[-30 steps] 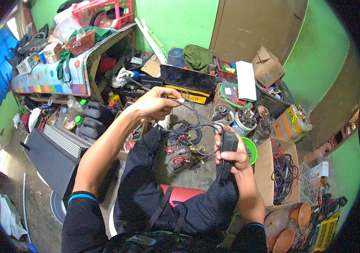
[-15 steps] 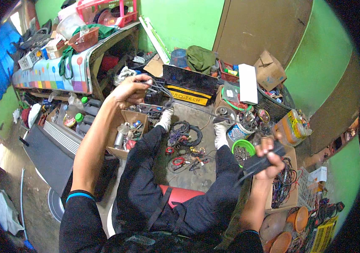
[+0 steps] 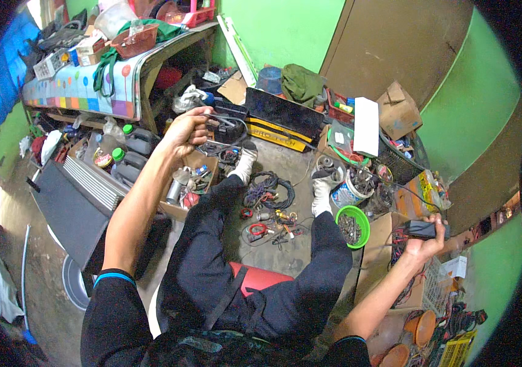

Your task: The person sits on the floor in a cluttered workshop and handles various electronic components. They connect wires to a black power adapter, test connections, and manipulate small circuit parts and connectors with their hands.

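My left hand point(image 3: 189, 132) is raised above my left leg, its fingers closed round a dark cable point(image 3: 244, 126) that hangs in a loop beside it. Out to the right, my right hand point(image 3: 427, 243) grips a black power adapter point(image 3: 417, 229), a small oblong box with thin leads at its ends. Between my feet on the floor lie a coiled bundle of black cables point(image 3: 280, 191) and several small loose parts, among them a red ring-shaped piece point(image 3: 257, 229). Part of the cable's run between my hands is too thin to follow.
Near my right knee stands a green bowl point(image 3: 359, 213) of small metal pieces, with a white bucket point(image 3: 348, 191) behind it. A cardboard box point(image 3: 374, 257) of wires sits under my right arm. Another box of parts point(image 3: 177, 210) is at my left leg, and a dark panel point(image 3: 71, 214) leans farther left.
My right hand has moved outward to the right with the adapter, away from my knee. My left hand stays raised with the cable, whose loop now hangs differently. The whole view has shifted slightly.
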{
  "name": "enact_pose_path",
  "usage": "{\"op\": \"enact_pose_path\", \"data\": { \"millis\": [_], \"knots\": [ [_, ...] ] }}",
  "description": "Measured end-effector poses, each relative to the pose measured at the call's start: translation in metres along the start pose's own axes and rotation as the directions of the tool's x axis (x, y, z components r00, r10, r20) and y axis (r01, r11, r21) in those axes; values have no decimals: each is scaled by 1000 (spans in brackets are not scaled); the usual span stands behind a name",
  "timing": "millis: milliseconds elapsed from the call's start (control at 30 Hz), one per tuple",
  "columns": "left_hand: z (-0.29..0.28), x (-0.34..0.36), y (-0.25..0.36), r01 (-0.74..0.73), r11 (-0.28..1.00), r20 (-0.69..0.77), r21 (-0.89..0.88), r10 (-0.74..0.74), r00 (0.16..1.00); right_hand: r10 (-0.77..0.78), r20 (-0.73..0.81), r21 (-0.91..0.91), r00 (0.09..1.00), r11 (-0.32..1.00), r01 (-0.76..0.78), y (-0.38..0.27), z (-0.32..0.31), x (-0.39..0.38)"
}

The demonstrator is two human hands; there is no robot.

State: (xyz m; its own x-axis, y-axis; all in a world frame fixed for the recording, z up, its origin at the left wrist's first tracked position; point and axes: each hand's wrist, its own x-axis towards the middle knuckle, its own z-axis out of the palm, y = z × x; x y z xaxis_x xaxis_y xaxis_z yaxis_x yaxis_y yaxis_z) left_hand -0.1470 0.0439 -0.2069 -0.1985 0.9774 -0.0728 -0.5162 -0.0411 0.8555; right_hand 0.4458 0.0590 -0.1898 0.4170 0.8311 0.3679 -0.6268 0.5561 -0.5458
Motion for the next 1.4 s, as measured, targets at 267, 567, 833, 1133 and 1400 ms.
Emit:
{"op": "enact_pose_path", "data": {
  "millis": [267, 567, 833, 1133, 1400],
  "knots": [
    [-75, 27, 21, -164, 986, -248, 44, 169, 954, 88, -329, -65, 940, 991, -115, 1, -16, 26],
    [66, -26, 24, -180, 978, -16, 102, 183, 983, 201, 385, -859, 901, 435, 270, 80, 71, -29],
    [129, -49, -10, -277, 898, 27, 343, 285, 958, 173, 44, -315, 984, 937, -150, 101, 143, -85],
    [163, -53, -60, -428, 728, 164, 536, 407, 899, 190, 269, -123, 944, 979, -162, 134, 183, -125],
    [173, -62, -63, -667, 606, 296, 433, 604, 740, 369, 389, -510, 844, 849, -136, 156, 171, -141]
  ]
}}
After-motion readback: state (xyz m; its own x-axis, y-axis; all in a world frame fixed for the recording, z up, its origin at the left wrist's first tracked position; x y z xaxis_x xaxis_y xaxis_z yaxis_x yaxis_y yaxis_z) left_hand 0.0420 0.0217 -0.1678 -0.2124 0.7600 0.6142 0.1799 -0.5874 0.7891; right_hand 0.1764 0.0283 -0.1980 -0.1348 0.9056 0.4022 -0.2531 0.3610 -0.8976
